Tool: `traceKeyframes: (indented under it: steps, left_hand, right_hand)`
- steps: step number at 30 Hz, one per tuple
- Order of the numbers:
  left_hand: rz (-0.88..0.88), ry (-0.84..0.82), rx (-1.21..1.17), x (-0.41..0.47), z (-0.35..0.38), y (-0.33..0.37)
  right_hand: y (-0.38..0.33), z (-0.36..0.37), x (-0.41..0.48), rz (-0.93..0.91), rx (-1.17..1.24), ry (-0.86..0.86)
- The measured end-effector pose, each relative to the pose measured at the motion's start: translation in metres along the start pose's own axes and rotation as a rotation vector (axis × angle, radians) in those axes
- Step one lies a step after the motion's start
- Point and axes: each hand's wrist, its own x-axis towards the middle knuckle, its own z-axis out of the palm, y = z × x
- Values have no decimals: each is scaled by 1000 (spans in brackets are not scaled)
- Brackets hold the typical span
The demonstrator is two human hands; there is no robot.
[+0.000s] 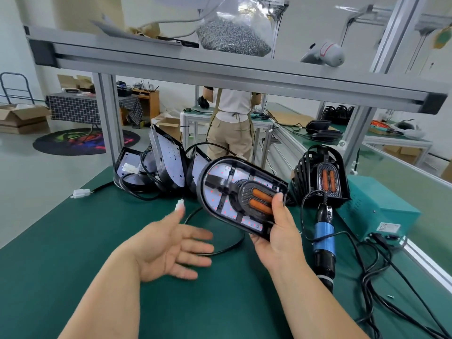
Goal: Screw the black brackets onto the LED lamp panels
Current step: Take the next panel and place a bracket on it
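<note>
My right hand [278, 241] grips the LED lamp panel [220, 192] by its near right end, thumb pressed on the black bracket [256, 199] that sits on it (2 orange slots show in the bracket), fingers curled underneath. The panel is tilted, lifted off the green table [73, 241], mid-scene. My left hand [168, 248] hovers to its left, palm up, fingers spread, holding nothing. Beyond it a black cable [230, 248] loops on the table, and a white connector [179, 204] shows just past my fingertips. Far left lies a pile of panels [161, 167] with tangled leads. To the far right a stack of brackets [320, 177] stands near the held panel. A blue electric screwdriver [324, 238] lies right of my right hand, beside a teal box [376, 209]. A bag of screws [232, 33] rests on the shelf above.
</note>
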Motion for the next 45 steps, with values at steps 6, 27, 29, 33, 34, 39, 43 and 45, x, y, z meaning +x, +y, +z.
traceKeyframes:
  steps: [6, 27, 29, 33, 34, 39, 43, 45]
  left_hand:
    - [153, 289, -6, 9, 17, -2]
    - [158, 432, 111, 4, -4, -1]
    - [194, 407, 117, 3, -6, -2]
    - [315, 456, 149, 7, -4, -4]
    - [326, 488, 148, 9, -4, -4]
    - [293, 524, 172, 10, -8, -3]
    - [275, 489, 232, 11, -5, -4]
    - [267, 464, 254, 12, -5, -4]
  right_hand:
    - [-1, -3, 3, 51, 61, -28]
    - [17, 4, -17, 123, -766, -17]
    - [17, 6, -19, 101, -717, -51]
    - [21, 11, -22, 109, -727, -42]
    - [24, 11, -22, 116, -761, -20]
    - [16, 15, -26, 135, -1057, -31]
    - [-13, 12, -21, 86, -1682, -168]
    - [-31, 12, -23, 69, -1849, -204]
